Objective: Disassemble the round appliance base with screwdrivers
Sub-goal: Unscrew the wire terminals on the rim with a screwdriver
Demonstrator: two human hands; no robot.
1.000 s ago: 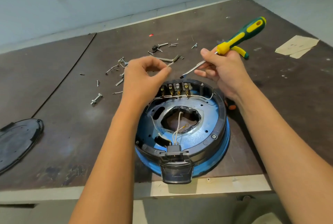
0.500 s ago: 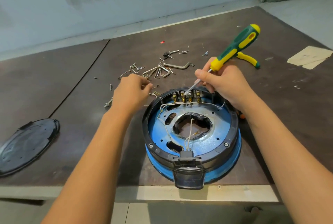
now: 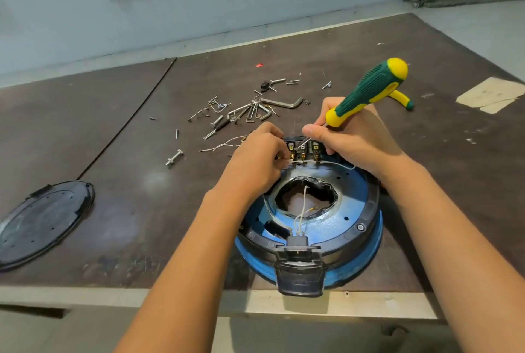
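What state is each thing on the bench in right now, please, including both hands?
round appliance base, opened, wiring exposed.
black cover, removed, lying flat on the table.
screwdriver, held tilted, tip at the terminals.
right hand, grips the screwdriver.
left hand, pinches a white wire by the terminals.
second screwdriver, lying unused on the table.
screws and hex keys, loose, scattered.

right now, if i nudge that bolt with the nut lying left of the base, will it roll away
The bolt looks like solid metal, so it is probably stiff and heavy for its size. Its round shank might roll, but the nut on it would likely make it curve and stop soon.
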